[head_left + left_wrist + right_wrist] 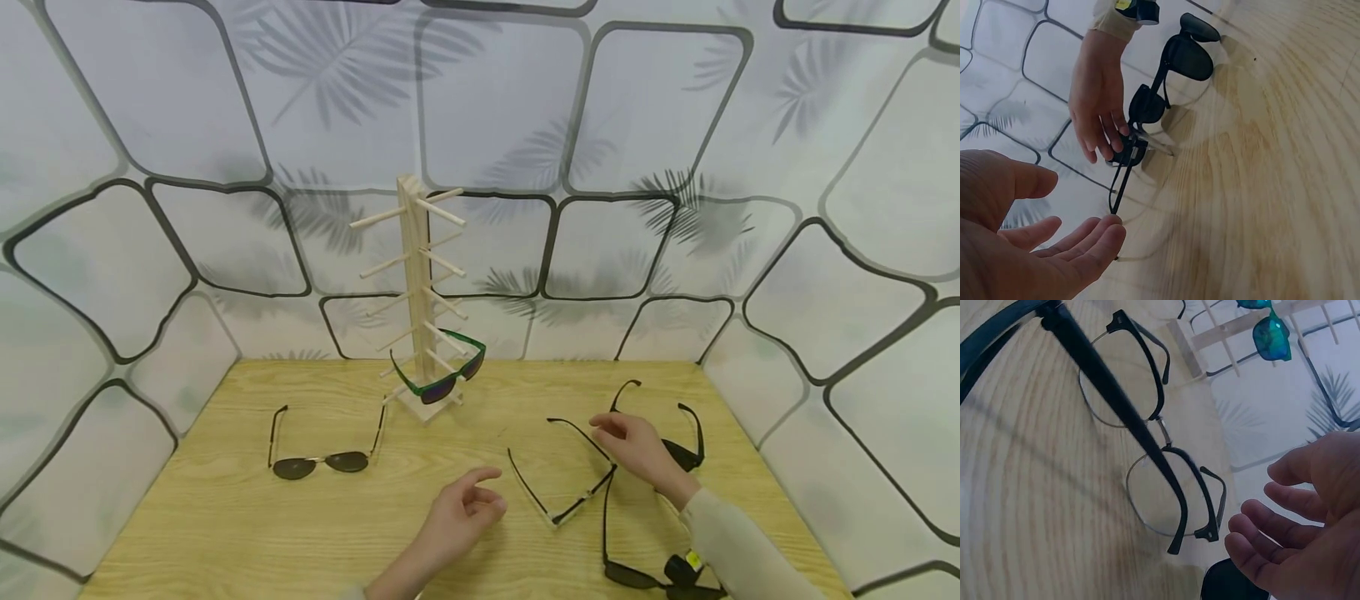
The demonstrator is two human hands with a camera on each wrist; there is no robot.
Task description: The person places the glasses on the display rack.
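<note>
Now, right grip (637, 450) and left grip (461, 512), both wide and empty, flank the clear glasses (587, 495) on the tabletop (225, 533); looks like the reach, calling for a light pinch either side, wooden rack (417, 275) beyond.

Our right sleeve (750, 546) is long, plain and pale cream. On it we wear a small, black, rounded device (679, 571) with a bright yellow patch (694, 560). Of our left sleeve (352, 593), only a pale edge shows.
</note>
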